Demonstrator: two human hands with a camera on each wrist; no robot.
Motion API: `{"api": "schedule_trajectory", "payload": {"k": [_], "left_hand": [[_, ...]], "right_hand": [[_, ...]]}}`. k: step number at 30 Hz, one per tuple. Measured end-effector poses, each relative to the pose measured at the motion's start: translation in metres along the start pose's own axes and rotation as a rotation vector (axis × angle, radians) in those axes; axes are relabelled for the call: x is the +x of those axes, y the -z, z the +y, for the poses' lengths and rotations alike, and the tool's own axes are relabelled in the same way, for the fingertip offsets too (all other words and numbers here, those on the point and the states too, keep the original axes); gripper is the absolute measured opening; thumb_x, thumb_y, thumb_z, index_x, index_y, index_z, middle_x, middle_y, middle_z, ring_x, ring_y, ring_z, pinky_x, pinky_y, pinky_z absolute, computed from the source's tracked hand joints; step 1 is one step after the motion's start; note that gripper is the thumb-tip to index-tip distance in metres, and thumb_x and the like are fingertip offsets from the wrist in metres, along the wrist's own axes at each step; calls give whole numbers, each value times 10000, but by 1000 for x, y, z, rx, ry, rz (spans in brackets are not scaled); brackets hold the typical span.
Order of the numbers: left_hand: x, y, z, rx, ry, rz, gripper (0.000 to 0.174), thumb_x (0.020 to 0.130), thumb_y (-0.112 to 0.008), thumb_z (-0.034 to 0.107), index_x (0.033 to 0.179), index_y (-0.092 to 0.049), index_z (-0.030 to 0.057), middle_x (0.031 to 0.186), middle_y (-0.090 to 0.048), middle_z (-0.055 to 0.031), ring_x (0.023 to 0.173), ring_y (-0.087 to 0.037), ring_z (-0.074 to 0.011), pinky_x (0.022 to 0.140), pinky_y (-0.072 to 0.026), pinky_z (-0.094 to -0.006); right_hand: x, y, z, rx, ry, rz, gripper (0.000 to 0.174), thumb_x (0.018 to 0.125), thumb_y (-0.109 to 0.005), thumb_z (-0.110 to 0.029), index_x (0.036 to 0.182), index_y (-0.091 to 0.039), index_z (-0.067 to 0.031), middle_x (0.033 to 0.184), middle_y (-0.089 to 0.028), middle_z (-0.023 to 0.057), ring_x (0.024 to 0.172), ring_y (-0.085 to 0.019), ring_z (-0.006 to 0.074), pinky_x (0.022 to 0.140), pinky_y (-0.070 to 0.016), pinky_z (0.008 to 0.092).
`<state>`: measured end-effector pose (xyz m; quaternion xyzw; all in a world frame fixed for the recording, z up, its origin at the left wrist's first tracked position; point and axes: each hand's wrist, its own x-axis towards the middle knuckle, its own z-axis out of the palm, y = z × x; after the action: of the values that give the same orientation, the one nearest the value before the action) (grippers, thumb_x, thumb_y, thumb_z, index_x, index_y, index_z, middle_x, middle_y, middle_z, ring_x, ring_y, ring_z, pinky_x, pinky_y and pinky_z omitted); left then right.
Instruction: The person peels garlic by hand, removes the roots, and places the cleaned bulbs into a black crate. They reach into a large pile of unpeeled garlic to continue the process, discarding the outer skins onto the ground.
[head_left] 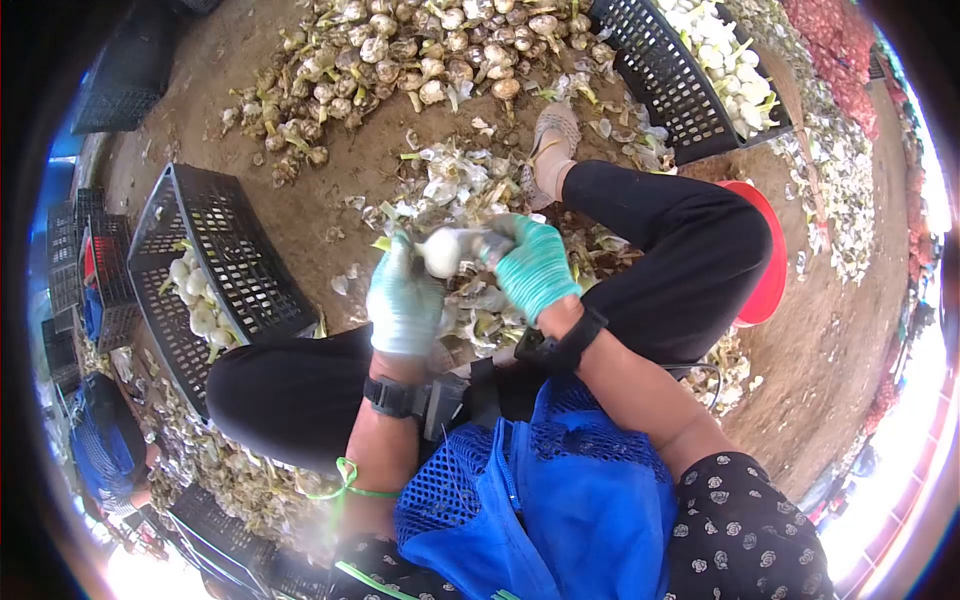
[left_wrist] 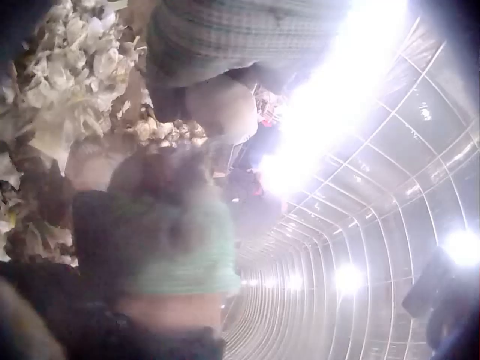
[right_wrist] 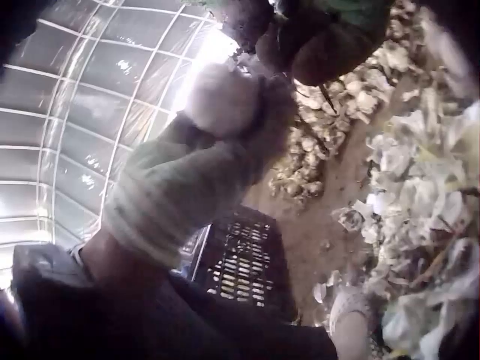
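A peeled white bulb with a green stem end point(head_left: 441, 253) is gripped in my gloved left hand point(head_left: 405, 305); the left wrist view shows the same bulb point(left_wrist: 221, 105) below the striped glove point(left_wrist: 240, 37). My gloved right hand point(head_left: 537, 268) is close on the bulb's right, fingers curled round a small grey thing point(head_left: 490, 250), blurred and mostly hidden. In the right wrist view my right hand point(right_wrist: 330, 45) is above the bulb point(right_wrist: 222, 101), and my left hand point(right_wrist: 180, 191) holds the bulb from below.
Black crates with white bulbs stand at left point(head_left: 240, 250) and upper right point(head_left: 665, 80). Unpeeled bulbs point(head_left: 400, 50) are heaped on the ground ahead, peelings point(head_left: 450, 180) between the legs. A red container point(head_left: 765, 260) is by the right knee; another person point(head_left: 105, 440) is far left.
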<state>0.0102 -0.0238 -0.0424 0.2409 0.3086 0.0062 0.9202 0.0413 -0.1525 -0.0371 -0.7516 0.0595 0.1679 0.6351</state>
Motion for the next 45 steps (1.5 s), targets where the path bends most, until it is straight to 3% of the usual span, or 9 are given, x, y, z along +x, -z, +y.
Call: {"api": "schedule_trajectory", "payload": {"k": [7, 14, 17, 20, 23, 32, 34, 38, 45], "left_hand": [[0, -17, 14, -325, 86, -27, 421, 804, -465, 316, 1027, -392, -33, 1017, -469, -189, 994, -422, -340, 887, -305, -504], [2, -15, 11, -405, 175, -71, 435, 786, -489, 323, 1029, -411, -29, 1001, -491, -186, 990, -432, -335, 892, -314, -474], [6, -6, 7, -272, 173, -80, 387, 789, -496, 302, 1018, -424, -1, 956, -525, -141, 964, -462, -287, 863, -345, -438], [11, -5, -6, 573, -184, -65, 382, 817, -401, 389, 851, -521, 28, 785, -556, -80, 735, -497, -208, 708, -407, -337], [30, -18, 0, -170, 175, 90, 437, 830, -350, 404, 905, -512, 5, 842, -558, -114, 771, -502, -245, 723, -412, -375], [56, -73, -1, 382, -106, -288, 461, 837, -365, 350, 1099, -401, -27, 1116, -466, -132, 995, -452, -187, 928, -276, -375], [74, -52, -8, 884, -310, -125, 495, 798, -440, 366, 1106, -415, -22, 1114, -466, -153, 896, -506, -170, 871, -326, -354], [77, -78, -9, -347, 365, -284, 331, 764, -511, 334, 801, -547, 7, 1055, -503, -179, 891, -496, -291, 724, -420, -372], [81, -90, -27, -174, 234, -274, 404, 801, -423, 399, 619, -537, 58, 978, -539, -181, 886, -494, -310, 760, -395, -436]], "right_hand": [[13, 25, 6, -67, -207, 161, 230, 690, -481, 30, 911, -539, 51, 772, -574, 68, 609, -452, 78, 523, -370, 203], [16, 13, 2, 218, 301, -23, 309, 745, -509, -17, 1054, -488, -17, 901, -563, 63, 572, -495, 62, 484, -386, 159], [5, 20, -48, -511, 801, 51, 396, 643, -598, -156, 1015, -511, -52, 1028, -515, 112, 906, -501, 280, 772, -403, 347], [12, 9, -21, -705, 677, -65, 285, 632, -583, -200, 866, -542, -42, 949, -521, 145, 905, -484, 294, 776, -375, 385], [20, 22, -33, -498, 567, -53, 188, 623, -582, -160, 747, -532, -28, 742, -539, 143, 740, -522, 300, 658, -415, 385], [61, 42, -6, 267, 182, 115, 269, 668, -484, 64, 931, -525, 22, 781, -571, 77, 572, -482, 104, 544, -413, 218], [66, 50, -1, 1252, -229, -12, 248, 682, -498, 28, 928, -530, 28, 785, -572, 86, 616, -504, 104, 566, -418, 220], [61, 54, -32, -19, 235, 235, 173, 680, -548, -52, 835, -546, 25, 720, -576, 98, 597, -524, 148, 568, -422, 246], [72, 42, -17, 83, 24, 65, 169, 682, -556, -73, 831, -554, 7, 711, -588, 134, 664, -563, 250, 596, -434, 286]]}}
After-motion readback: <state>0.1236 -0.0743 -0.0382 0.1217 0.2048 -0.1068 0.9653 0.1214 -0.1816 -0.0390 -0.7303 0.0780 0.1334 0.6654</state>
